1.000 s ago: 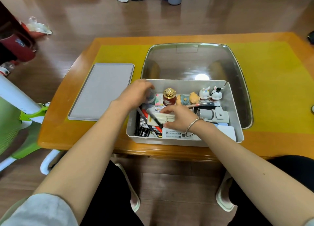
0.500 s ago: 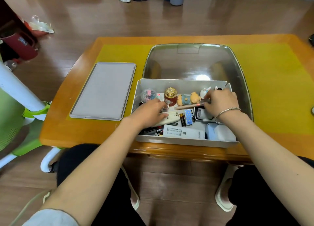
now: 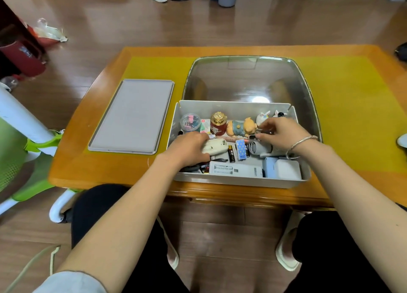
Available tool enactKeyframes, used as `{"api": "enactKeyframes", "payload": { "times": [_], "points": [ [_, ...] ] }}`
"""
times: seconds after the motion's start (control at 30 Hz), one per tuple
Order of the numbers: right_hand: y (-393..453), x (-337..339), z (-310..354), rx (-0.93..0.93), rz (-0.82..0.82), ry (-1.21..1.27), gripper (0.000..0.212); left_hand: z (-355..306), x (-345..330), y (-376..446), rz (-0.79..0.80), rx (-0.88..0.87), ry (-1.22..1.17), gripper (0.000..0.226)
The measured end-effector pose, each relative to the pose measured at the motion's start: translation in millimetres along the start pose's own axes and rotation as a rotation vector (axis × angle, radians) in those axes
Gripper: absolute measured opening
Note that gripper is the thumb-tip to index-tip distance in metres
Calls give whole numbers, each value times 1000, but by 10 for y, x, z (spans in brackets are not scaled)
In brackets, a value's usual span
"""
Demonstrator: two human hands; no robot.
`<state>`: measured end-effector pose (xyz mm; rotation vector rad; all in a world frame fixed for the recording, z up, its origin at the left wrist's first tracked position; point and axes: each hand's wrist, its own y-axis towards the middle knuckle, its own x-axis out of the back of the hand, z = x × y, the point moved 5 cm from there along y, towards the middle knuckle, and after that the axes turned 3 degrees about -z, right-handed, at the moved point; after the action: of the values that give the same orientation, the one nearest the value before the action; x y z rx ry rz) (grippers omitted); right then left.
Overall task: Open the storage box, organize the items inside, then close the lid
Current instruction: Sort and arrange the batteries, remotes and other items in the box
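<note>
The open grey storage box (image 3: 237, 181) stands at the table's near edge, full of small things. Its flat grey lid (image 3: 132, 116) lies on the table to the left. My left hand (image 3: 189, 147) is inside the box and grips a cream-white device (image 3: 217, 148). My right hand (image 3: 279, 134) hovers over a grey device (image 3: 258, 148) and pinches the right end of a thin pen (image 3: 229, 139). Along the back wall stand a clear tub of clips (image 3: 189, 122), a red jar with a gold cap (image 3: 218, 125), a bear figurine (image 3: 242, 127) and bunny figurines (image 3: 263, 116).
A blue dotted box (image 3: 241, 148), a battery (image 3: 231, 153), a long white box (image 3: 235, 170) and a white square device (image 3: 284, 168) lie in the box's front half. Behind the box the table has a glass inset (image 3: 242, 81). A green chair (image 3: 13, 156) stands at the left.
My left hand set the clear tub in the back left corner and moved onto the cream-white device. My right hand moved from the box's middle to the right, to the pen's end.
</note>
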<state>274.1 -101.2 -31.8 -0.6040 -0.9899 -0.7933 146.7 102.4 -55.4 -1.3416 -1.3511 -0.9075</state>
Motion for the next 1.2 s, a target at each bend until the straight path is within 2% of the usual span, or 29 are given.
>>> {"api": "enactKeyframes", "payload": {
  "times": [0.1,0.17,0.23,0.33,0.4,0.5,0.63,0.73,0.93,1.1,1.2],
  "points": [
    [-77,-41,-84,34,191,-285,47,49,64,-57,-101,30,-102,58],
    [-97,-90,-68,77,238,-432,45,56,93,-90,-154,51,-164,56],
    [-87,-98,-33,95,200,-485,44,33,101,-123,-188,63,-188,56],
    [-50,-52,33,93,57,-608,27,-3,82,-157,-209,69,-179,56],
    [-44,-61,59,82,57,-657,28,-4,84,-180,-225,78,-175,55],
    [-54,-39,120,95,87,-621,36,20,116,-214,-282,109,-185,52],
    [10,-24,362,180,-91,-474,23,26,187,-273,-405,143,-226,50],
    [52,-224,526,255,-71,-508,22,43,217,-338,-509,143,-242,50],
    [173,-374,593,261,-46,-716,25,54,163,-407,-566,103,-323,52],
    [207,-397,563,266,-56,-649,21,80,153,-412,-589,104,-362,52],
    [174,-276,540,291,-135,-484,21,92,150,-414,-614,120,-393,50]
  ]
}}
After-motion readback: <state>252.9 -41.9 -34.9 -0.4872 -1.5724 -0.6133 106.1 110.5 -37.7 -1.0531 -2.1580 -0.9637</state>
